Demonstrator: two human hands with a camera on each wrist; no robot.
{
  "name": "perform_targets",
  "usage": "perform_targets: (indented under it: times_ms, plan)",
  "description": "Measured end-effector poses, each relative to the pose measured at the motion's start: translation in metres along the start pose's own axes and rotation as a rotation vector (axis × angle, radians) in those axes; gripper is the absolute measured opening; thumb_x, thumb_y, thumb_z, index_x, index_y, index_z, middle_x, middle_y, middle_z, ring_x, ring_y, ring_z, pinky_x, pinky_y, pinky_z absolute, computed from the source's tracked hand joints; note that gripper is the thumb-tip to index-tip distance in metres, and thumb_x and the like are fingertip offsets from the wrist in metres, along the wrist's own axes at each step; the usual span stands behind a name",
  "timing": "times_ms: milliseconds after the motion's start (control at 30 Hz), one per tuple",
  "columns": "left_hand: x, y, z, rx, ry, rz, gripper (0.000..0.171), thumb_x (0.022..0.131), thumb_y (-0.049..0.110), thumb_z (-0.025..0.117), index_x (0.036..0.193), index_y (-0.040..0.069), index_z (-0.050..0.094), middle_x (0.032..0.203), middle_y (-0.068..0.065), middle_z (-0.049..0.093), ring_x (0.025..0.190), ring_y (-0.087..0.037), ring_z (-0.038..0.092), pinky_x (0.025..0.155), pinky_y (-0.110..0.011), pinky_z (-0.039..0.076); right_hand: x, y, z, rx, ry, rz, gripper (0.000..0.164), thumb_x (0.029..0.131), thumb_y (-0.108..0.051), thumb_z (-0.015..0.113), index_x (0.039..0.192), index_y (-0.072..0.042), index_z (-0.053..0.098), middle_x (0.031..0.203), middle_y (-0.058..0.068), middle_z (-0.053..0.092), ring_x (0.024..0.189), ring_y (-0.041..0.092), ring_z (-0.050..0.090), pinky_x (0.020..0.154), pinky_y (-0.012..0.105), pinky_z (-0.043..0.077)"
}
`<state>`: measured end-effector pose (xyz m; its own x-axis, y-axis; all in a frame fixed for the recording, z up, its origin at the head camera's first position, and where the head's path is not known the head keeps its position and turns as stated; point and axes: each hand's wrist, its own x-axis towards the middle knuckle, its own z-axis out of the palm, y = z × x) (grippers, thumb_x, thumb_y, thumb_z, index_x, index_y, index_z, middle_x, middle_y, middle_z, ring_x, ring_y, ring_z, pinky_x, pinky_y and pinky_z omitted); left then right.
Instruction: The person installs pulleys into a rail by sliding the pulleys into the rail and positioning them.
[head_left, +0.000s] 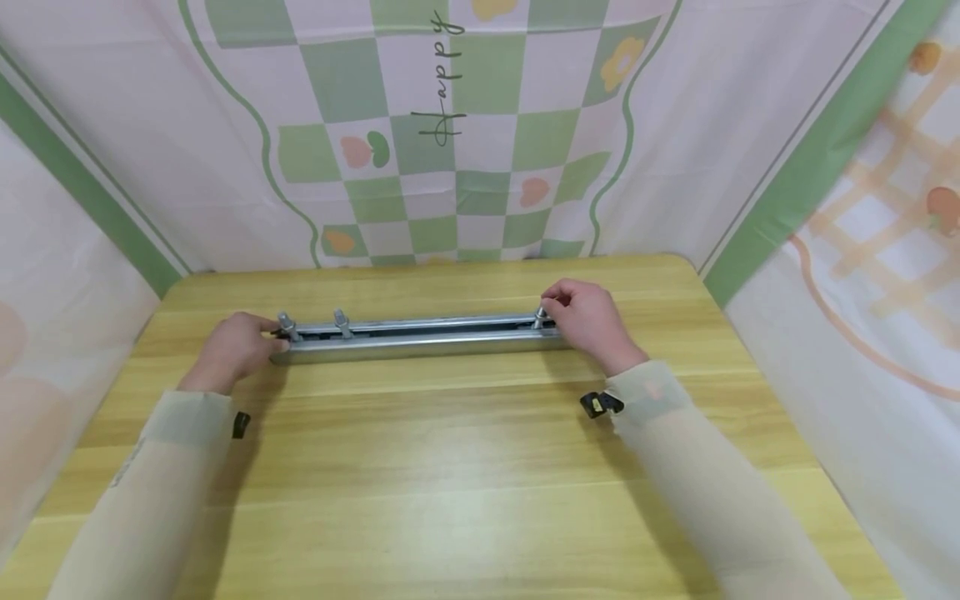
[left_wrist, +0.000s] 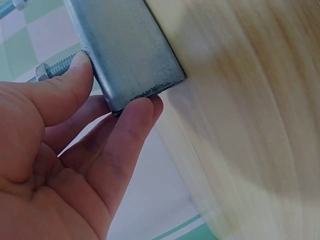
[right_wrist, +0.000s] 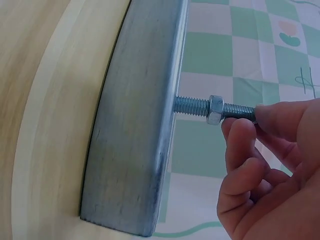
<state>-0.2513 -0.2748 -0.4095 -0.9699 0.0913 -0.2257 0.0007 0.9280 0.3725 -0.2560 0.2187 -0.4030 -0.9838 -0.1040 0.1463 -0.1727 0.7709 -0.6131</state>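
A grey metal slotted channel (head_left: pixel 420 346) lies lengthwise across the far part of the wooden table. My left hand (head_left: pixel 232 350) grips its left end: in the left wrist view the thumb lies along the upper edge of the channel (left_wrist: pixel 127 47), beside a bolt (left_wrist: pixel 45 71), and fingertips touch the cut end. Near the other end, my right hand (head_left: pixel 596 325) pinches the top of an upright threaded bolt (right_wrist: pixel 192 106) between thumb and fingers. A hex nut (right_wrist: pixel 215 110) sits partway up that bolt. Two more bolts, one at the left end (head_left: pixel 287 325) and one beside it (head_left: pixel 342 322), stand in the slot.
The wooden table (head_left: pixel 450 475) stretches toward me in front of the channel. Behind it hangs a checkered green-and-white cloth (head_left: pixel 487 75), and patterned cloth (head_left: pixel 847 333) also closes in the right side. Black wrist-camera pieces show at both sleeves.
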Motion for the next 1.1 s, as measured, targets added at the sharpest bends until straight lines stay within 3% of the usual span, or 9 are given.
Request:
perform_targets:
  times_ms: [667,867,1000,1100]
  plan:
    - [-0.002,0.000,-0.001,-0.006,-0.007,-0.010,0.053,0.098,0.027,0.064,0.135,-0.009,0.053,0.138,-0.032,0.049,0.128,-0.055,0.039,0.104,-0.066,0.033,0.003,-0.027,0.019,-0.033,-0.065,-0.024,0.025,0.102,-0.022,0.058,0.114,-0.005,0.071,0.106,0.007,0.071,0.096,0.024,0.064,0.086,0.044,0.052]
    - [-0.001,-0.002,0.001,-0.003,-0.009,-0.006,0.053,0.099,0.028,0.063,0.135,-0.010,0.053,0.138,-0.033,0.048,0.128,-0.056,0.038,0.105,-0.066,0.031,-0.001,-0.033,0.026,-0.046,-0.058,-0.089,0.029,0.103,-0.022,0.053,0.120,-0.004,0.070,0.112,0.009,0.071,0.096,0.023,0.063,0.087,0.044,0.052]
    - [-0.001,-0.002,0.001,-0.002,-0.014,-0.009,0.053,0.099,0.028,0.063,0.135,-0.009,0.053,0.139,-0.034,0.047,0.128,-0.057,0.037,0.105,-0.067,0.030,-0.007,-0.038,0.031,-0.051,-0.076,-0.140,0.031,0.104,-0.020,0.050,0.128,-0.006,0.065,0.115,0.008,0.070,0.083,0.021,0.062,0.078,0.040,0.053]
    - [-0.002,-0.001,0.000,-0.009,-0.007,-0.011,0.053,0.098,0.028,0.063,0.135,-0.009,0.053,0.139,-0.034,0.047,0.128,-0.057,0.037,0.105,-0.067,0.030,-0.009,-0.041,0.034,-0.071,-0.079,-0.191,0.030,0.105,-0.017,0.049,0.129,-0.006,0.064,0.117,0.008,0.069,0.082,0.020,0.062,0.078,0.039,0.054]
